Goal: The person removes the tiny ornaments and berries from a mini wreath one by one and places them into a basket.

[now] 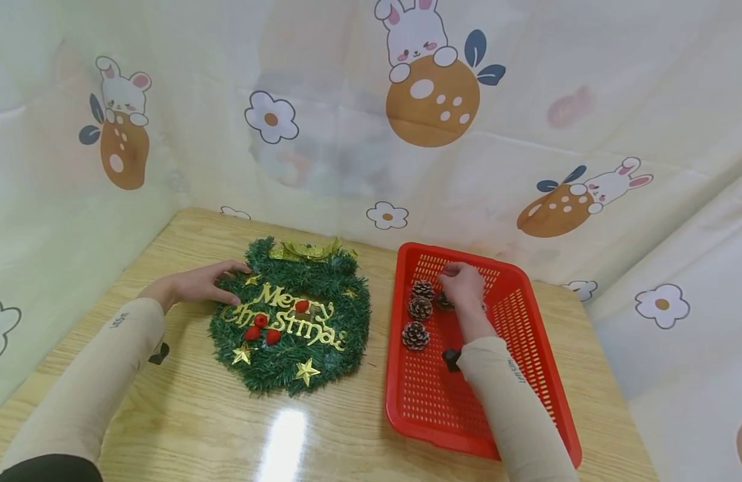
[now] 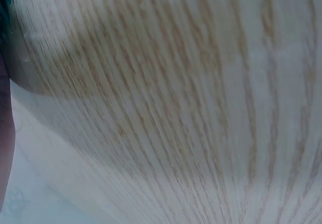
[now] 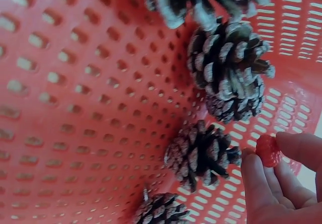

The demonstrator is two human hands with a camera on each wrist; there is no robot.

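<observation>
A small red artificial raspberry (image 3: 268, 151) is pinched between the thumb and fingers of my right hand (image 1: 465, 289). That hand is inside the red plastic basket (image 1: 392, 375), above the pinecones (image 1: 416, 335). My left hand (image 1: 202, 281) touches the left edge of a green tinsel wreath (image 1: 341, 365), thumb and fingers apart. On the wreath are gold "Merry Christmas" lettering (image 1: 311, 329), gold stars (image 1: 307, 371), a gold bow (image 1: 305, 251) and several red raspberries (image 1: 273, 337). In the left wrist view only a sliver of the hand (image 2: 5, 133) shows.
The wreath lies flat on the wooden table (image 1: 190, 415), left of the basket. Several frosted pinecones (image 3: 201, 156) sit along the basket's left and far parts. A printed curtain (image 1: 335, 147) hangs behind the table and at both sides.
</observation>
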